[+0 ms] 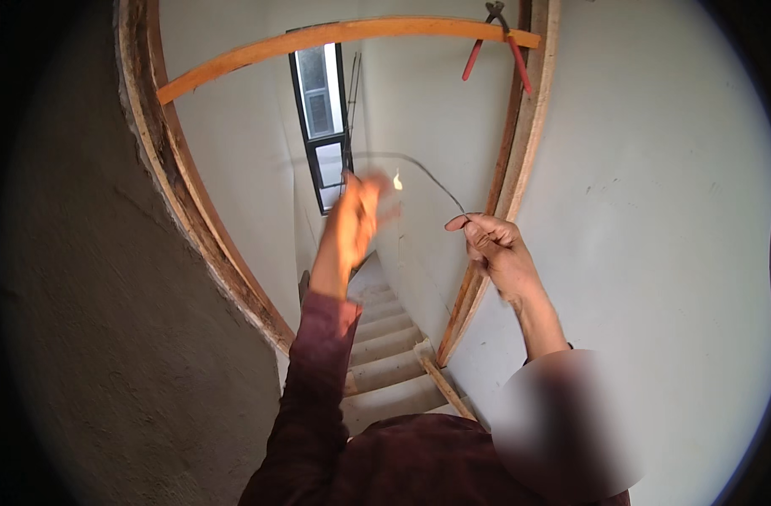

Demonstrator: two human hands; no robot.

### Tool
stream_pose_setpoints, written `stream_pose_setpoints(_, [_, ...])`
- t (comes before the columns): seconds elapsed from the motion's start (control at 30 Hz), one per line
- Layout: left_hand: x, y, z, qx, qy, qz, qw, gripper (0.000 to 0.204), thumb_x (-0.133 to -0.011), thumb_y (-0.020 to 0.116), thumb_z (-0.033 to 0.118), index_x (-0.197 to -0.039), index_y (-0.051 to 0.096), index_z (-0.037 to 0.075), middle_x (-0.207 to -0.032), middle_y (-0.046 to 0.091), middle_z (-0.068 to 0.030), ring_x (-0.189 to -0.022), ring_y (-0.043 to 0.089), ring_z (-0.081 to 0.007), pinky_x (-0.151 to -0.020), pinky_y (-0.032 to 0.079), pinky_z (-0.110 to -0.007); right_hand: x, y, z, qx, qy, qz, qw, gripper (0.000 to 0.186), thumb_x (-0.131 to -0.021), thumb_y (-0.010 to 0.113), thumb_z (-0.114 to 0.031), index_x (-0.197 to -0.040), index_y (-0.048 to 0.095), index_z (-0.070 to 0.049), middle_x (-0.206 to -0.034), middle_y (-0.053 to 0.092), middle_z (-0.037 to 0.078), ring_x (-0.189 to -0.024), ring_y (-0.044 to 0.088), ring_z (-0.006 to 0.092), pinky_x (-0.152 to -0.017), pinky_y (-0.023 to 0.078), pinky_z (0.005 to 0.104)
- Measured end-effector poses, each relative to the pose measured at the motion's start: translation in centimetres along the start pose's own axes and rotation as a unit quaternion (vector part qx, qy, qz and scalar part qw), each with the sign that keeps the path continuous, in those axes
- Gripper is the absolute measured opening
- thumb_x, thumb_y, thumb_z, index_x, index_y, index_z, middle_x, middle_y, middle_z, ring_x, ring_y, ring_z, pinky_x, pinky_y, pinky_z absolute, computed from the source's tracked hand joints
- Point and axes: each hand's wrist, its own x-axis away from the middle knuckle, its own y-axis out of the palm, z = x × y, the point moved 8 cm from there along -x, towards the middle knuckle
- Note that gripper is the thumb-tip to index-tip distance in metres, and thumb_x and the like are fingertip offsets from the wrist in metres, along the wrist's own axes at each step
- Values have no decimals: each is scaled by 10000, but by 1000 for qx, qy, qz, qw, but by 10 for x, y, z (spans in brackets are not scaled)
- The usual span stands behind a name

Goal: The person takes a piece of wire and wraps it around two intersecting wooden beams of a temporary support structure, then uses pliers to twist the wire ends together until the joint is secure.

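My right hand (496, 251) is closed, pinching the end of a thin dark wire (432, 175) between thumb and fingers. From there the wire arcs up and to the left, fading into blur above my left hand (358, 212). That hand is raised at the middle, smeared by motion and lit orange. Beside its fingertips, under the wire, glows a small bright flame (397, 180). Whatever the left fingers hold, if anything, cannot be made out. Red-handled pliers (496, 42) hang over a wooden crossbar (343, 32) at the upper right, apart from both hands.
A rough wooden door frame (183, 169) surrounds the opening in front of me. Beyond it, concrete stairs (377, 337) descend, with a wooden strip (444, 384) at their right side. A narrow black-framed window (319, 118) stands behind. Plastered walls (638, 211) flank both sides.
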Motion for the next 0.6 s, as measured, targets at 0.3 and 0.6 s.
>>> stream_pose_setpoints(0.3, [69, 82, 30, -570, 354, -48, 740, 345, -933, 483, 284, -1115, 555, 0, -1094, 585, -164, -1018, 536, -279, -881, 406, -374, 30, -37, -62, 311, -175, -41, 933, 145, -855, 525, 25, -953, 629, -1, -903, 670, 131, -784, 603, 189, -737, 473, 292])
stream_pose_setpoints(0.6, [43, 81, -33, -87, 125, -91, 984, 395, -950, 524, 290, -619, 382, 127, -547, 277, 68, -452, 236, -41, -411, 172, -220, 61, -92, -28, 292, -173, 56, 939, 141, -911, 528, -78, -941, 647, -8, -844, 669, 137, -750, 611, 165, -702, 486, 288])
